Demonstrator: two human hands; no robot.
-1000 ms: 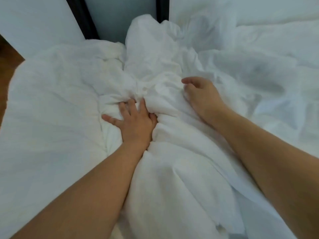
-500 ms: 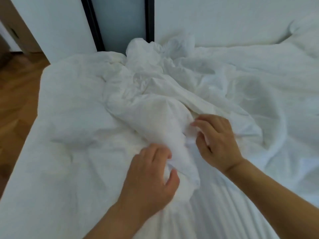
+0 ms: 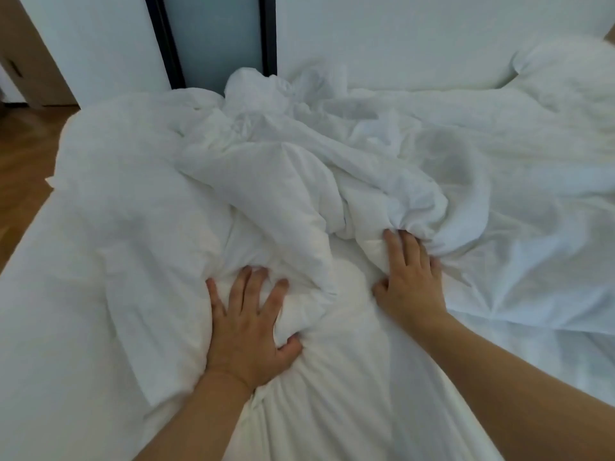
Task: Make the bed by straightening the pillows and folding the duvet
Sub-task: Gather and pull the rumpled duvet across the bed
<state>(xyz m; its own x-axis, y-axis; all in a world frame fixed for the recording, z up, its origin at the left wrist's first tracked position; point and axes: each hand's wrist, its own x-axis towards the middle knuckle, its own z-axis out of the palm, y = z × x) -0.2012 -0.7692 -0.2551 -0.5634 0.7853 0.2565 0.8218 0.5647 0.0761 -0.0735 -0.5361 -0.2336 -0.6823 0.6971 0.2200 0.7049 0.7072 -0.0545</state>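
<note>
**Both hands in the bunched duvet**

Head view: a white duvet (image 3: 273,181) lies crumpled across the middle of the bed (image 3: 50,294), heaped in thick twisted folds that run from the far edge down toward the camera. The left hand (image 3: 248,331) lies on a puffy fold, fingers spread and dug into the fabric, thumb hooked round a gathered bulge at its right (a real handful). The right hand (image 3: 411,281) sits just beside another ridge, its fingertips buried in puckered cloth that radiates creases from the grip. The hands are apart, a rounded bump of duvet between them. A pillow (image 3: 562,71) rests at the far right corner. Wooden floor (image 3: 23,154) shows at left, beside a dark-framed panel (image 3: 216,38).
</note>
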